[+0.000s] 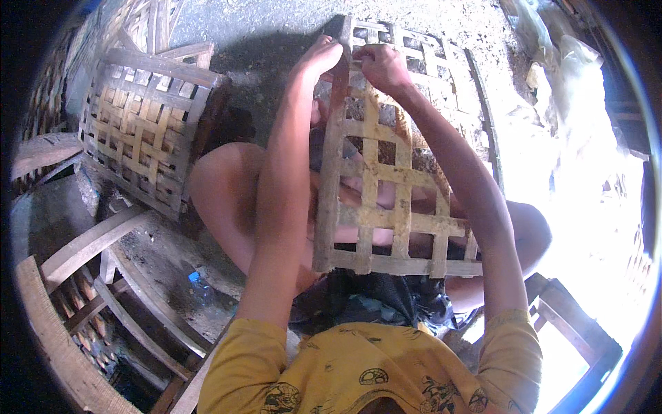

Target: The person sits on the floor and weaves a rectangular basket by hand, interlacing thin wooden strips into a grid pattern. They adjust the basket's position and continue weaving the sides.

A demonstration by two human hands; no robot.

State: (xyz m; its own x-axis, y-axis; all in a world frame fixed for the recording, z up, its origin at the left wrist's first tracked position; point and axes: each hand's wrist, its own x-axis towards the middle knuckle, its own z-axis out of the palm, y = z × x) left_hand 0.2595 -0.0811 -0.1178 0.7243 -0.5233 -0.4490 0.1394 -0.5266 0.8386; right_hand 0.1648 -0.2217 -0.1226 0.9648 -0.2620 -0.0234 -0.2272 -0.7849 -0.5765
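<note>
A woven slat panel [403,176] in a wooden frame leans upright across my lap, its long edge bar on the left. At the far end of that bar, my left hand [323,56] is closed against the outer side, fingers around the wood. Just right of the bar, my right hand [386,67] is curled closed over the far slats. Whatever its fingers pinch is too small to make out. Through the gaps in the weave, parts of my legs show.
Another woven slat panel [141,124] stands at the left, with more lattice behind it. Curved wooden chair-like frames [89,241] lie at the lower left, near a small bottle with a blue cap [196,278]. Clear plastic sheeting [579,103] hangs at the right. A wooden frame [576,321] sits lower right.
</note>
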